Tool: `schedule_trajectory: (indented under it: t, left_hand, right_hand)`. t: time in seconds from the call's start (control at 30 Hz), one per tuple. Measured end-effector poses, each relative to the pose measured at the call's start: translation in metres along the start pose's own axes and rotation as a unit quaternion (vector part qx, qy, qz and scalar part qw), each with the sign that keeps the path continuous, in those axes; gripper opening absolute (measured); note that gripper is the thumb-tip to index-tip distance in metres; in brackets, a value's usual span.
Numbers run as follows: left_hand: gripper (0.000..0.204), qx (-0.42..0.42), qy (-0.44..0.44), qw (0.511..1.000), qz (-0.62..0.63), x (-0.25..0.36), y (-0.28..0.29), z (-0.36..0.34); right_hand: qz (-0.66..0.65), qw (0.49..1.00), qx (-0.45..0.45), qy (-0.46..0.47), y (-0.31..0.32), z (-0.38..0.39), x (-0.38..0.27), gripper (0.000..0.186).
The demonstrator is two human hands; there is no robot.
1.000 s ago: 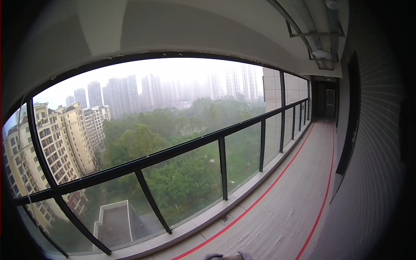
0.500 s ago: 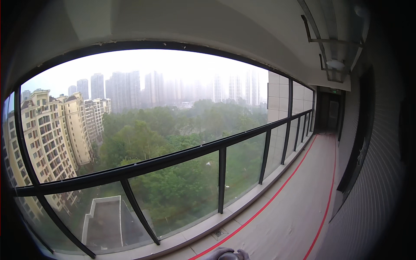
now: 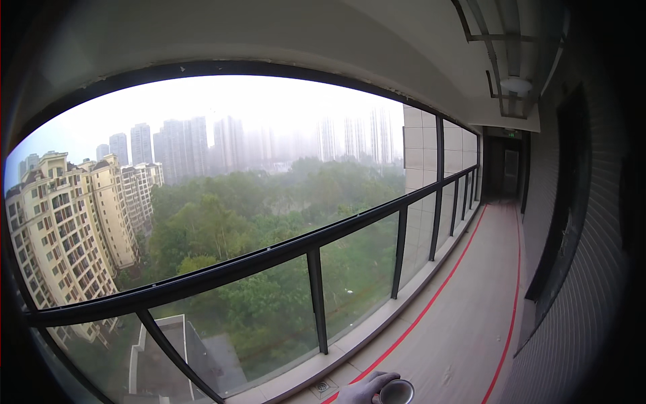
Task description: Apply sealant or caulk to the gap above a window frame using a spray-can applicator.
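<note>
My left hand [image 3: 362,390], in what looks like a pale grey glove, shows at the lower edge. Its fingers curl around the left and far side of a round, open-topped metal cup [image 3: 397,392]. The cup has a bright rim and a dark grey inside, and the frame's lower edge cuts off its bottom. What it contains, if anything, I cannot make out. Beneath the hand and cup runs the pale walkway floor [image 3: 447,330]. No part of my right hand shows.
A glass balustrade with a black handrail [image 3: 269,252] borders the left side, above trees and tall buildings. Red lines [image 3: 431,303] run along the floor toward a dark door [image 3: 511,168]. A floor drain [image 3: 322,386] lies by the kerb; a ribbed wall [image 3: 572,323] stands right.
The view has shifted further along the walkway. My left hand and the cup have risen and moved right in the picture, so more of both shows.
</note>
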State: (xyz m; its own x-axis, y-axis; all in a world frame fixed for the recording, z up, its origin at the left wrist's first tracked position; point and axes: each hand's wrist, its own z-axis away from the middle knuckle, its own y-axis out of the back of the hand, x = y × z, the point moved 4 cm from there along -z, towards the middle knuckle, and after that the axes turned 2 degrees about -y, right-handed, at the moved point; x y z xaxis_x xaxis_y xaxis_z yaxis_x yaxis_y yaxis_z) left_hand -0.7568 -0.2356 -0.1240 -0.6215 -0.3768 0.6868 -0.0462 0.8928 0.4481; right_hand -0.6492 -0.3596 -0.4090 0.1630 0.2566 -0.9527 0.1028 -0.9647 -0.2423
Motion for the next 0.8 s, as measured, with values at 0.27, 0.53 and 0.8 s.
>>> schedule_trajectory:
  t: [0.27, 0.53, 0.8]
  left_hand:
    - [0.088, 0.040, -0.034, 0.996, -0.075, -0.093, 0.006, -0.156]
    - [0.071, 0.291, 0.118, 0.947, -0.072, -0.276, 0.132, -0.195]
    - [0.057, 0.377, 0.082, 0.870, -0.306, -0.422, 0.221, -0.288]
  right_hand:
    - [0.083, 0.993, -0.035, 0.075, 0.071, -0.219, -0.029, 0.046]
    - [0.033, 0.985, -0.098, 0.137, 0.088, -0.476, -0.193, 0.050]
    - [-0.145, 0.943, -0.161, 0.252, 0.022, -0.722, -0.430, 0.045]
